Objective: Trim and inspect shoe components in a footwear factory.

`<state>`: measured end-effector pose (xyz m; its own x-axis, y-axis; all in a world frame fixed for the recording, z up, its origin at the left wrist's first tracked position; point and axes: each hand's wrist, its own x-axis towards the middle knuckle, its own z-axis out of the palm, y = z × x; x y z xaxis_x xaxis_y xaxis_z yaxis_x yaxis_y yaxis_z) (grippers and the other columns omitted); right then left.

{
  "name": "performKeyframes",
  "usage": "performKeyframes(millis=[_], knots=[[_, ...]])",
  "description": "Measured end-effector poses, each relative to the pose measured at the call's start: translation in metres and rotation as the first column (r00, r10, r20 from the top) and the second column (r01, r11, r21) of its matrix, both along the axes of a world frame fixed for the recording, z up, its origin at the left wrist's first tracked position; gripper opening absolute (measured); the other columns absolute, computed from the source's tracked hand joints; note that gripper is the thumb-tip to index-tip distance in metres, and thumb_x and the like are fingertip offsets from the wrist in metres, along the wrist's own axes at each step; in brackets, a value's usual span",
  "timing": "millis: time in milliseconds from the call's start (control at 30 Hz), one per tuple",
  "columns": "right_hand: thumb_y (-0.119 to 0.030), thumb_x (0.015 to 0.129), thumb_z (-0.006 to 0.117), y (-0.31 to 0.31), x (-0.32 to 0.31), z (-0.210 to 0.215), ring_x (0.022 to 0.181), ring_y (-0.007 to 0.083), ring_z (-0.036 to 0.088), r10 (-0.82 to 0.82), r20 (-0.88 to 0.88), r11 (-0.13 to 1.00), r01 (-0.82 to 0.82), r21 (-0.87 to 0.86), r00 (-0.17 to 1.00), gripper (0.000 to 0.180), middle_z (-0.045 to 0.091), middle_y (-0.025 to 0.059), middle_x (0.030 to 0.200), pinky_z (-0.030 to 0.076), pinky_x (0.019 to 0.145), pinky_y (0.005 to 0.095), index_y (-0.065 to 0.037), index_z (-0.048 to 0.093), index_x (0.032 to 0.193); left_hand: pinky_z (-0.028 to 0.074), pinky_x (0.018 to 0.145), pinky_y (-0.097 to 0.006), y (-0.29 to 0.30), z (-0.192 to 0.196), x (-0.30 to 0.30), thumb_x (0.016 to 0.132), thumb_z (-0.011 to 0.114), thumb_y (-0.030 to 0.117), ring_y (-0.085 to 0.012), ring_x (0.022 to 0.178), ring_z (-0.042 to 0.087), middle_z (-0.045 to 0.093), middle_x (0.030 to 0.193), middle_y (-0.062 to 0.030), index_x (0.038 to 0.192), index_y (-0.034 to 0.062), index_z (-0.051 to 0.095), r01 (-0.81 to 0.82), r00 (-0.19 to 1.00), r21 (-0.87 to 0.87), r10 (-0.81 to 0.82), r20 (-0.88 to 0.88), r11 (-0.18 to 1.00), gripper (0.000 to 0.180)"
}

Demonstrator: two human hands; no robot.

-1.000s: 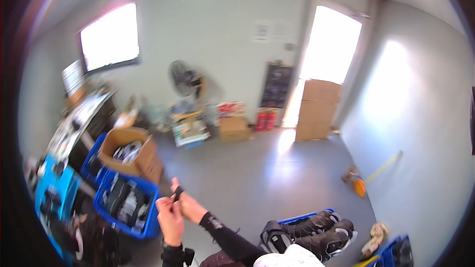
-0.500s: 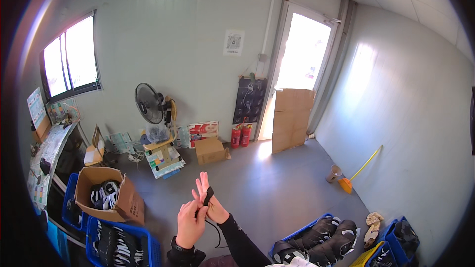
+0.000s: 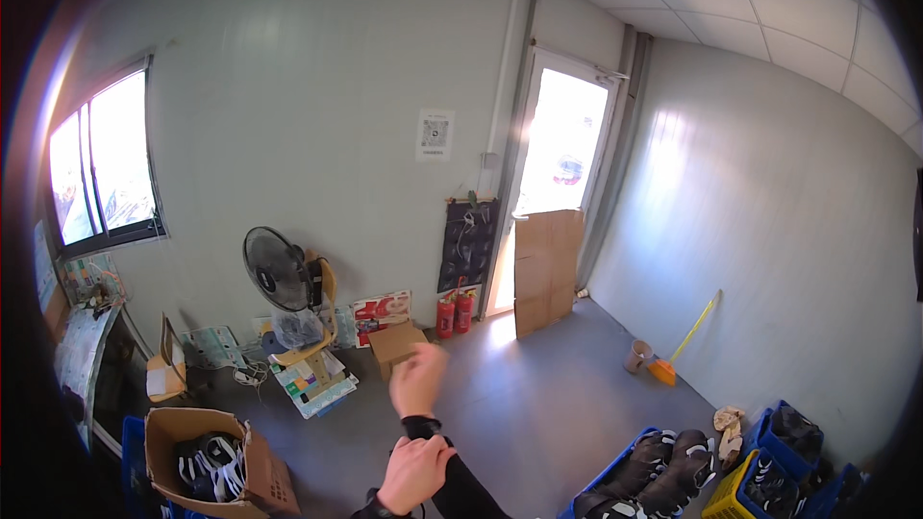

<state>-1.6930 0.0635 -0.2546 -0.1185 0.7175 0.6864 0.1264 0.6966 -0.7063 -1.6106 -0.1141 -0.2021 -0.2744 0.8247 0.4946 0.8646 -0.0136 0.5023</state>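
Observation:
My right hand [image 3: 418, 380] is raised in the lower middle of the view, blurred, with its fingers curled and nothing visible in it. A black strap [image 3: 420, 426] circles its wrist above a black sleeve [image 3: 466, 490]. My left hand [image 3: 413, 471] comes up from the bottom edge and is closed at that strap, just below the right hand. Both hands hang in the air above the grey floor [image 3: 519, 413].
An open cardboard box [image 3: 260, 466] with black-and-white items stands at lower left. Behind it are a standing fan [image 3: 274, 269], a yellow chair, a small carton [image 3: 394, 341] and two fire extinguishers [image 3: 452, 312]. Blue crates [image 3: 625, 466] of black gear and a yellow broom [image 3: 687, 336] are at right.
The view has swung up and to the right, showing more wall and door. My right hand rose, and my left hand dropped to the strap on the right wrist.

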Motion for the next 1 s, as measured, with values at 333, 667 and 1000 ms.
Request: performKeyframes(millis=[333, 667, 1000], knots=[[0.003, 0.092, 0.064, 0.052, -0.109, -0.010, 0.087, 0.0165, 0.070, 0.417, -0.243, 0.876, -0.459, -0.150, 0.876, 0.020, 0.070, 0.0064, 0.103, 0.056, 0.076, 0.0290, -0.006, 0.069, 0.110, 0.057, 0.083, -0.039, 0.029, -0.109, -0.115, 0.088, 0.085, 0.021, -0.0298, 0.093, 0.071, 0.070, 0.103, -0.0192, 0.141, 0.0007, 0.051, -0.099, 0.415, -0.092, 0.125, 0.901, 0.991, 0.066], [0.001, 0.093, 0.059, 0.220, -0.181, -0.029, 0.080, 0.0183, 0.059, -0.105, -0.994, -0.319, -0.946, 0.055, -0.022, 0.010, 0.062, 0.0059, 0.093, 0.046, 0.064, 0.0304, -0.006, 0.063, 0.099, 0.045, 0.066, -0.028, 0.190, -0.019, -0.148, 0.103, 0.072, 0.021, -0.0081, 0.072, 0.053, 0.063, 0.081, 0.0034, 0.099, 0.0013, 0.070, -0.256, 0.514, -0.020, 0.154, 0.844, 0.966, 0.020], [0.005, 0.087, 0.059, 0.323, -0.171, -0.035, 0.070, 0.0159, 0.062, 0.233, -0.120, 0.968, -0.219, 0.118, 0.965, 0.014, 0.061, 0.0017, 0.084, 0.049, 0.060, 0.0315, -0.007, 0.061, 0.094, 0.050, 0.071, -0.036, 0.317, -0.057, -0.175, 0.101, 0.073, 0.035, -0.0150, 0.079, 0.064, 0.072, 0.084, -0.0082, 0.102, -0.0036, 0.072, -0.323, 0.660, -0.162, 0.345, 0.668, 0.932, 0.039]])
